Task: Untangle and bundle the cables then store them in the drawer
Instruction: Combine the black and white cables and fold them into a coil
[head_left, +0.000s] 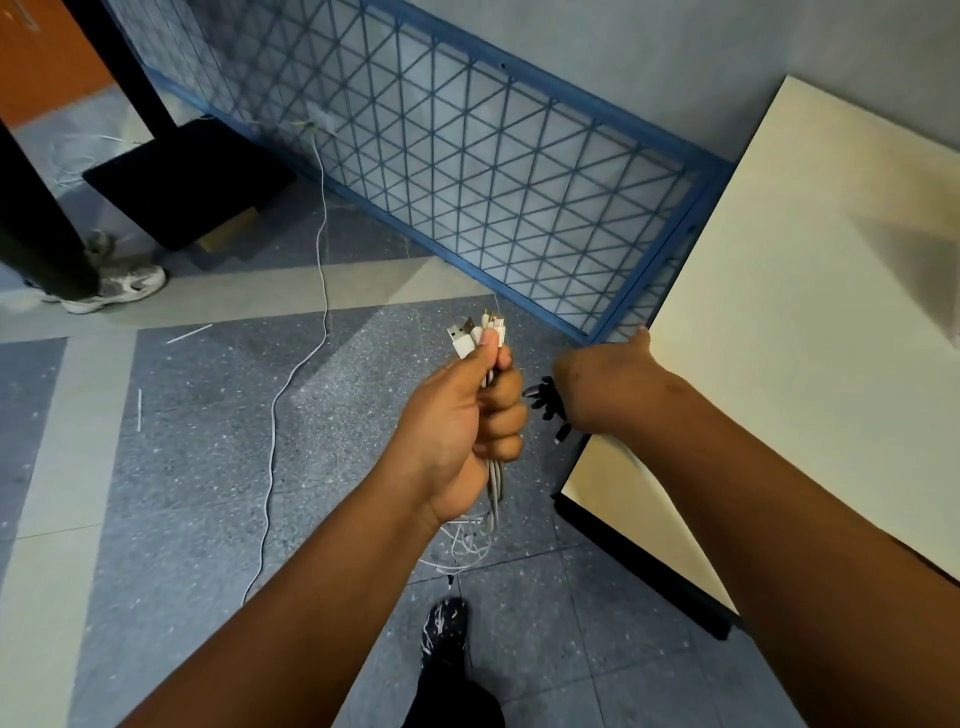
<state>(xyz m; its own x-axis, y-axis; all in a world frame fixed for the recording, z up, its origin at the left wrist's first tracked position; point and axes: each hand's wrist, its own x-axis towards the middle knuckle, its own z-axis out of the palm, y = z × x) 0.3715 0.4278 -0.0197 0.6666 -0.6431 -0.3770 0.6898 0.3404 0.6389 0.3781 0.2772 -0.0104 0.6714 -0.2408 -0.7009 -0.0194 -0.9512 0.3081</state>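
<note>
My left hand (457, 436) grips a bundle of white cables (475, 332) in a fist. Their USB plugs stick up above my thumb, and the loose ends hang tangled below my wrist. My right hand (608, 384) is at the near left corner of the cream table (805, 312), with the thumb against the table's edge. Its fingers are hidden under the hand. The ends of black cables (545, 400) fan out from beneath it, so it appears to hold them. No drawer is in view.
A long white cable (291, 379) trails across the grey floor toward a blue mesh panel (467, 171) along the wall. A black flat base (187, 182) and another person's shoe (119, 286) are at the left. My own foot (444, 634) is below the hands.
</note>
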